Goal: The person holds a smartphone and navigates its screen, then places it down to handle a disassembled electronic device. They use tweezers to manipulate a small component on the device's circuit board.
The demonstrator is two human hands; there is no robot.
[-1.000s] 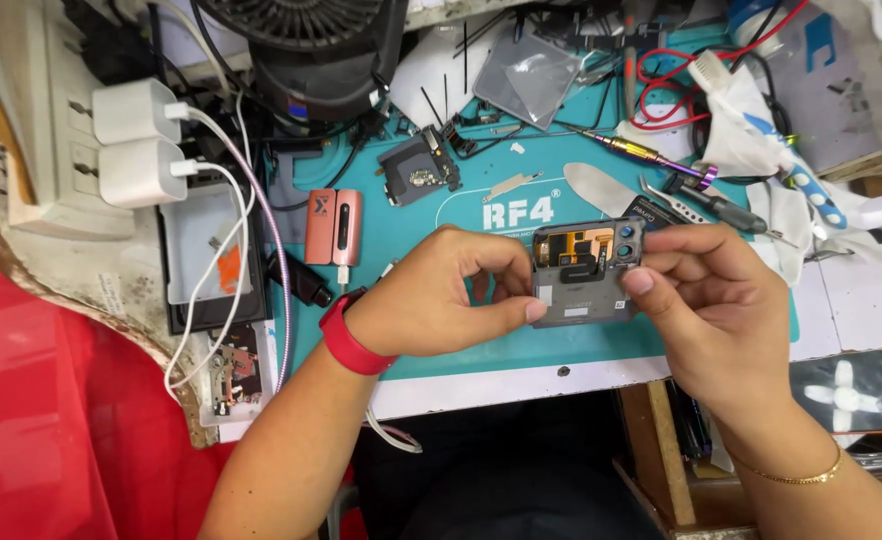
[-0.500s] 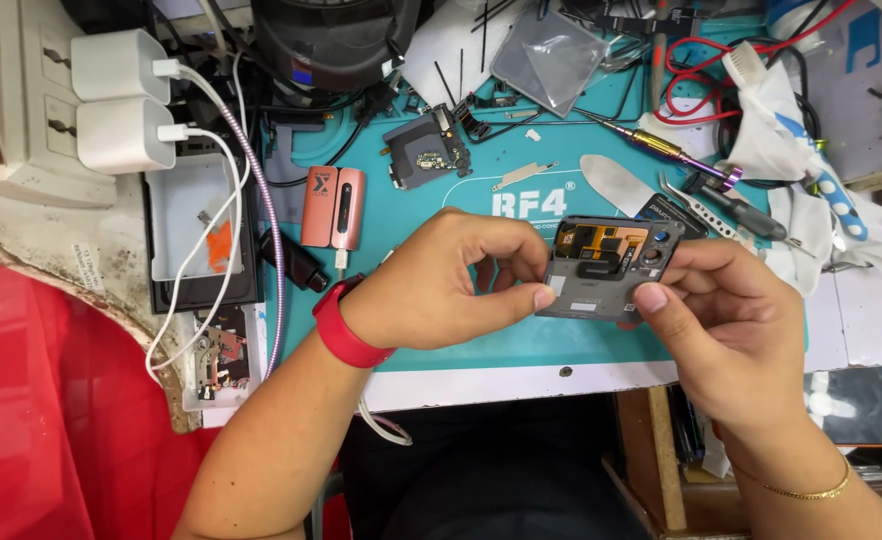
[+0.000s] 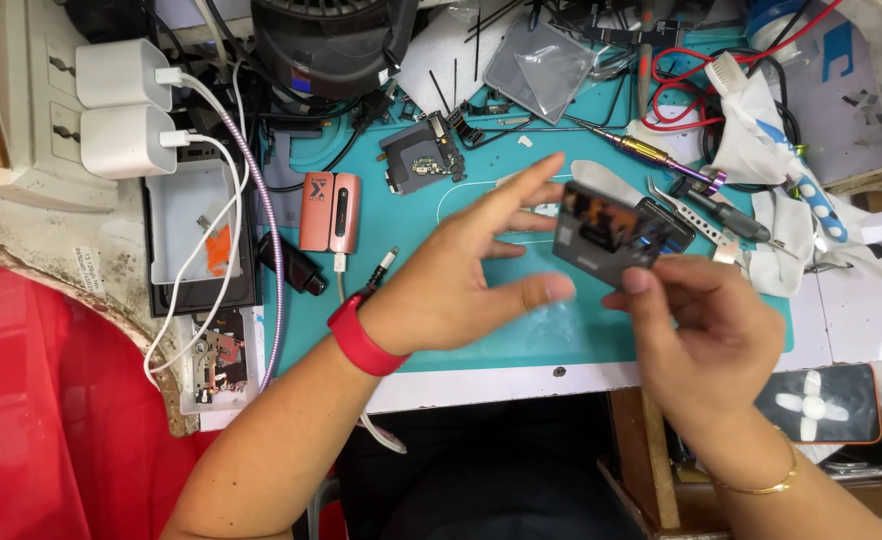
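A dark, opened phone body (image 3: 611,235) with exposed orange and black parts inside is held tilted above the teal work mat (image 3: 481,330). My right hand (image 3: 706,325) grips it from below, thumb on its lower edge. My left hand (image 3: 471,275), a red band on its wrist, hovers just left of the phone with fingers spread and straight, holding nothing. Its fingertips reach toward the phone's upper left corner; contact is unclear.
A pink power bank (image 3: 330,212), a loose phone part (image 3: 421,160), tweezers (image 3: 696,220), a screwdriver (image 3: 651,150) and red wires (image 3: 701,90) lie on the mat. Two white chargers (image 3: 121,105) sit left above a white tray (image 3: 196,235). A dark phone (image 3: 821,405) lies at right.
My left hand has let go of the phone body and opened its fingers. My right hand now holds the phone alone, tilted. The camera view moved closer.
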